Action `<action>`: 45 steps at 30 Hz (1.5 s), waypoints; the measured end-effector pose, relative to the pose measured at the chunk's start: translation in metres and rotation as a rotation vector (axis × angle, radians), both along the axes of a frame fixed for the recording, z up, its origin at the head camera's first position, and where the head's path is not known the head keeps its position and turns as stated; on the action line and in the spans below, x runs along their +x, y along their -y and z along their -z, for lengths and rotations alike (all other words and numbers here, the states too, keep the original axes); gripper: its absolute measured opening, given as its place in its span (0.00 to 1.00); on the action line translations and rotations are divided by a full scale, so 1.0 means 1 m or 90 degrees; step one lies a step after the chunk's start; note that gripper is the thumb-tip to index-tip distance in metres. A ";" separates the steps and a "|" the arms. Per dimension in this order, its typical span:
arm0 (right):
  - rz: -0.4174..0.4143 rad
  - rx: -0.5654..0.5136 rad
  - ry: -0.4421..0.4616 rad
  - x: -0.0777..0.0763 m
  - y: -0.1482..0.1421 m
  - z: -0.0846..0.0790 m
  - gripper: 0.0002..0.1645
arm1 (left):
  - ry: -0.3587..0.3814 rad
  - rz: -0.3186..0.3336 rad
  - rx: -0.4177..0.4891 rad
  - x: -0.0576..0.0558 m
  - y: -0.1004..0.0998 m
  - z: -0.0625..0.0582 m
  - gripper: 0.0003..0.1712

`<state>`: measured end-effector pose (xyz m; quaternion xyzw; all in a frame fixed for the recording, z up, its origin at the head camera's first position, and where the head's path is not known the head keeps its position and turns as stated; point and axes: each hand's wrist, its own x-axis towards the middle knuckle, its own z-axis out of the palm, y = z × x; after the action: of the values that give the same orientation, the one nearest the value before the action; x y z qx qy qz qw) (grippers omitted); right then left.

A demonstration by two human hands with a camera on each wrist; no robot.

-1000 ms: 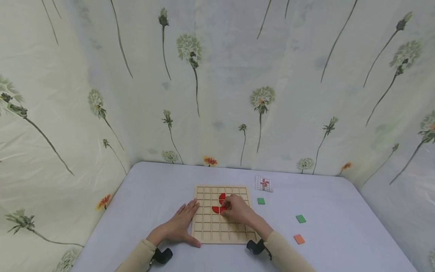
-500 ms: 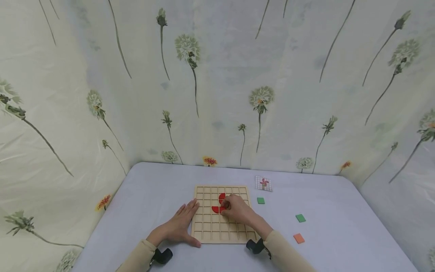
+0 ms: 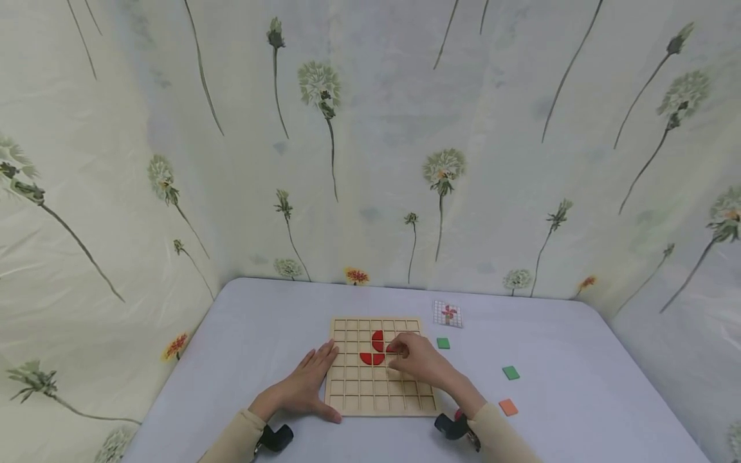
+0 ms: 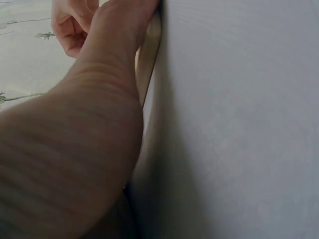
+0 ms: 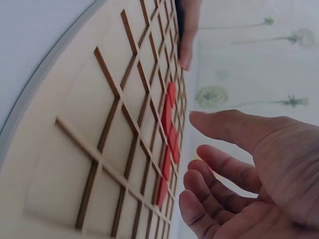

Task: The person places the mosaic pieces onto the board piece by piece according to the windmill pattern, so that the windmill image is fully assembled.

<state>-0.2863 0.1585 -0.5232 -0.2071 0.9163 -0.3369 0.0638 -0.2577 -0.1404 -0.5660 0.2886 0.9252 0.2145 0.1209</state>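
Note:
A wooden grid board point(image 3: 350, 405) lies on the table, with several red quarter-round pieces point(image 3: 378, 346) set in squares near its middle. My left hand point(image 3: 309, 379) is spread flat at the board's left side, fingertips on its edge and thumb near its front corner. My right hand point(image 3: 422, 360) is over the board, fingertips close to a red piece point(image 3: 390, 348) that they partly cover. In the right wrist view, the thumb point(image 5: 224, 124) and fingers are apart, loosely bent, with nothing between them. Beside them the red pieces point(image 5: 166, 164) sit within the grid.
To the right of the board lie two green squares point(image 3: 443, 343) point(image 3: 511, 373) and an orange square point(image 3: 509, 407). A small picture card point(image 3: 448, 314) with a red pinwheel pattern is behind them. A floral curtain point(image 3: 370, 161) hangs behind the table.
My right hand has moved a little to the right and its thumb and fingers have parted. More red pieces show on the board. The left hand has stayed put.

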 end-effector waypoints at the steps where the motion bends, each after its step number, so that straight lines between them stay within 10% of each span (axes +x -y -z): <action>1: 0.003 -0.006 0.010 0.002 -0.005 -0.002 0.16 | 0.001 -0.001 0.002 0.000 0.000 0.000 0.79; 18: 0.137 0.055 0.072 0.036 -0.089 -0.024 0.19 | -0.005 -0.001 0.001 0.001 0.003 0.000 0.78; 35: 0.099 0.169 0.233 0.066 -0.093 -0.008 0.23 | -0.010 0.001 0.006 0.001 0.001 -0.001 0.78; 45: 0.095 0.168 0.234 0.069 -0.093 -0.006 0.20 | -0.005 0.004 0.004 0.000 0.000 0.001 0.78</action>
<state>-0.2172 0.2511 -0.5176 -0.0638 0.9381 -0.2497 0.2313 -0.2580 -0.1408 -0.5666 0.2931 0.9240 0.2160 0.1169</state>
